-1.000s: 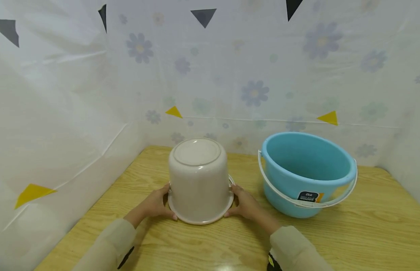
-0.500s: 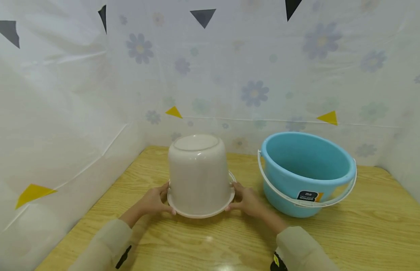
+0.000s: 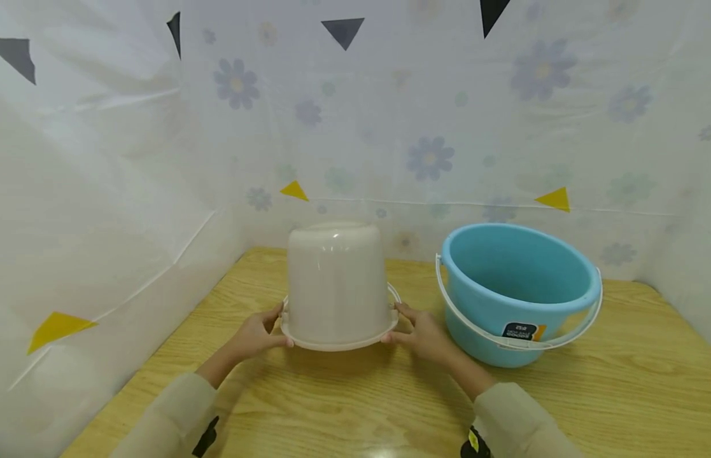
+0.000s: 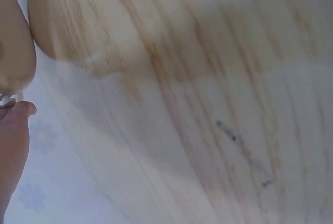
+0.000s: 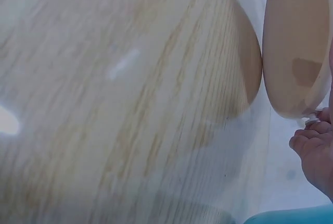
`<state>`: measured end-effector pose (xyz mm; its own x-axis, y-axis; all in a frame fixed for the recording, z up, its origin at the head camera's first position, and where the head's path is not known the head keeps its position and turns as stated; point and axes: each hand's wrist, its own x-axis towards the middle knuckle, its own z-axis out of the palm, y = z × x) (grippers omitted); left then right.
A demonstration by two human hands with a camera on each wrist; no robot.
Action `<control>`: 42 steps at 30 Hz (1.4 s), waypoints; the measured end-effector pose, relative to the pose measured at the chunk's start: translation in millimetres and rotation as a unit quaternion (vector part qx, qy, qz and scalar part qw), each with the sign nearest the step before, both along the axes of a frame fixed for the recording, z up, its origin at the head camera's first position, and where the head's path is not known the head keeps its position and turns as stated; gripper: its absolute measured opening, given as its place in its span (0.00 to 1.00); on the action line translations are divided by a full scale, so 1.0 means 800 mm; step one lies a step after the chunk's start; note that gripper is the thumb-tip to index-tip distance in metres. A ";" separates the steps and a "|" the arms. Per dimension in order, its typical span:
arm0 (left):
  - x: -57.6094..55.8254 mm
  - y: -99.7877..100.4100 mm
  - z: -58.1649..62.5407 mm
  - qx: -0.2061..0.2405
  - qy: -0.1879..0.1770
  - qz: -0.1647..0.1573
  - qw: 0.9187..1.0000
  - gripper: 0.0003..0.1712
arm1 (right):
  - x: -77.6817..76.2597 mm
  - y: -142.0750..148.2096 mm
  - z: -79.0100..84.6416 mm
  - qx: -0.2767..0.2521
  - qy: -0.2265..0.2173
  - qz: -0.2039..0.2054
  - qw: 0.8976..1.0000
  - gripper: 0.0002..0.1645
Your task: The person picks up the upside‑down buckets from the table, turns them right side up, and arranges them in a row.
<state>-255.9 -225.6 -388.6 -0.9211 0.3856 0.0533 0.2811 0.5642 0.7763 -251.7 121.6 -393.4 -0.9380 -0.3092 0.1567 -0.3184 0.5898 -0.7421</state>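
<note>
A cream bucket (image 3: 337,286) is upside down in the middle of the head view, its base tilted away from me and its near rim over a shadow on the wood. My left hand (image 3: 253,338) grips the rim on the left side, thumb at the front edge. On the opposite side my right hand (image 3: 425,340) holds the rim in the same way. A thin white bail handle (image 3: 394,292) shows behind the bucket at the right. Both wrist views catch the rounded rim at the edge of the picture, with the left thumb (image 4: 21,110) and the right fingers (image 5: 307,138) close to it.
A larger blue bucket (image 3: 521,264) stands upright to the right, near my right forearm, its white handle (image 3: 521,345) hanging down in front. Wood-grain tabletop (image 3: 332,407) lies under everything. A flowered white curtain (image 3: 355,127) closes off the back and sides.
The cream bucket has tipped away from me: its near rim has risen and its base is now barely visible. Both hands moved up with the rim. The blue bucket stayed put.
</note>
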 end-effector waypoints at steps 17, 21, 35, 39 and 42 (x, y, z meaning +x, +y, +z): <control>0.003 0.008 0.009 0.118 -0.021 0.053 0.991 0.47 | 0.005 -0.010 0.014 -0.057 0.015 -0.039 0.997 0.44; 0.002 0.012 0.009 0.124 -0.015 0.076 0.989 0.42 | 0.006 -0.012 0.015 -0.068 0.035 -0.040 0.996 0.42; -0.003 0.025 0.010 0.194 -0.015 0.125 0.973 0.34 | 0.000 -0.021 0.019 -0.083 0.117 -0.101 0.984 0.31; -0.002 0.030 0.006 0.182 0.001 0.144 0.973 0.35 | -0.001 -0.023 0.021 -0.105 0.152 -0.107 0.977 0.28; -0.003 0.036 0.004 0.182 0.016 0.179 0.967 0.33 | -0.001 -0.024 0.024 -0.123 0.168 -0.107 0.972 0.24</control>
<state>-258.6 -196.9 -385.0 -0.9876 -0.0063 0.1566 0.1462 0.3217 0.9355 -252.8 102.6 -374.5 -0.8597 -0.0277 0.5100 -0.4571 0.4871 -0.7442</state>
